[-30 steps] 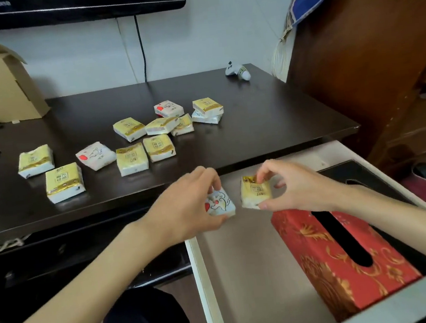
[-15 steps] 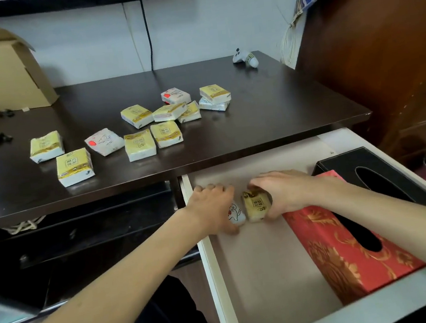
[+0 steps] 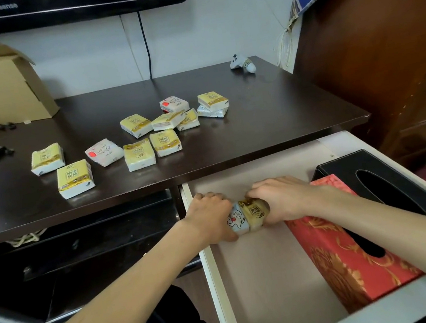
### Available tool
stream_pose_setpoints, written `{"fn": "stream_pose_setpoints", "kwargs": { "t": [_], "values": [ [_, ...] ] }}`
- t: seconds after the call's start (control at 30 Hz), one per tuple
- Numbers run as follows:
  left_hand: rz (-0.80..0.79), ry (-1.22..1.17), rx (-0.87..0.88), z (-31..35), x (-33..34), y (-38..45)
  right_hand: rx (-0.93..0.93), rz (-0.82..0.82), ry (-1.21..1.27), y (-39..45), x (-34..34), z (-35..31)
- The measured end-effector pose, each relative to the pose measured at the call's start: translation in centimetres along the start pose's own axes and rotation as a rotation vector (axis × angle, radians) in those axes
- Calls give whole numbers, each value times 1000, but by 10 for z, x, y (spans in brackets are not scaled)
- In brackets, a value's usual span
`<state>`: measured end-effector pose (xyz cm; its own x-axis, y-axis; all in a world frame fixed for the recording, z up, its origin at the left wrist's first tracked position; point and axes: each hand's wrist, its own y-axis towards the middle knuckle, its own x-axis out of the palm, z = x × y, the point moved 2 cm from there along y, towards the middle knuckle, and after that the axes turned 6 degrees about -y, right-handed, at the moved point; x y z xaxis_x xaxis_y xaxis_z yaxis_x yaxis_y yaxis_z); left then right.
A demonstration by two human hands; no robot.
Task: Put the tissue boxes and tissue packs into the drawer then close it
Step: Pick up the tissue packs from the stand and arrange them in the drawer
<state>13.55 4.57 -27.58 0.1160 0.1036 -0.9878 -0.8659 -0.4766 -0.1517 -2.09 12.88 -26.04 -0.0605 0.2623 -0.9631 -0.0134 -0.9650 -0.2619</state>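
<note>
Tissue packs are lying in two places: two are being pressed together on the floor of the open drawer point(image 3: 216, 281), toward its far left corner, and the rest are sitting on the dark surface point(image 3: 268, 117) above and to the far left of it; the left hand point(image 3: 209, 216) is curling round the white pack with the cartoon print point(image 3: 236, 218), and the right hand point(image 3: 281, 198) is closing over the yellow pack point(image 3: 253, 212) touching it on the right; both hands are gripping, not loose. The red tissue box point(image 3: 333, 251) and the black tissue box point(image 3: 385, 177) are already resting in the right half of the drawer, long axes running near to far. Once these two are let go, the next reach is looking up and leftward, over the drawer's far edge; the nearest loose yellow packs point(image 3: 165, 143) are lying closer to the left hand, while the cluster of packs farther right point(image 3: 212, 101) is suiting the right hand better. Closing the drawer is not yet due.
</note>
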Motion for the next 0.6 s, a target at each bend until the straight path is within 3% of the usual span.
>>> {"fn": "stream_pose_setpoints", "kwargs": {
  "t": [0.3,0.47,0.6],
  "values": [
    [-6,-41,-5,-2,-19,-6,23,1,64,-5,-13,2],
    [182,-142,-6,-30,-63,-31,38,276,357,-7,-52,7],
    [358,-221,-104,-71,-99,-49,18,460,561,15,-92,-5]
  ]
}}
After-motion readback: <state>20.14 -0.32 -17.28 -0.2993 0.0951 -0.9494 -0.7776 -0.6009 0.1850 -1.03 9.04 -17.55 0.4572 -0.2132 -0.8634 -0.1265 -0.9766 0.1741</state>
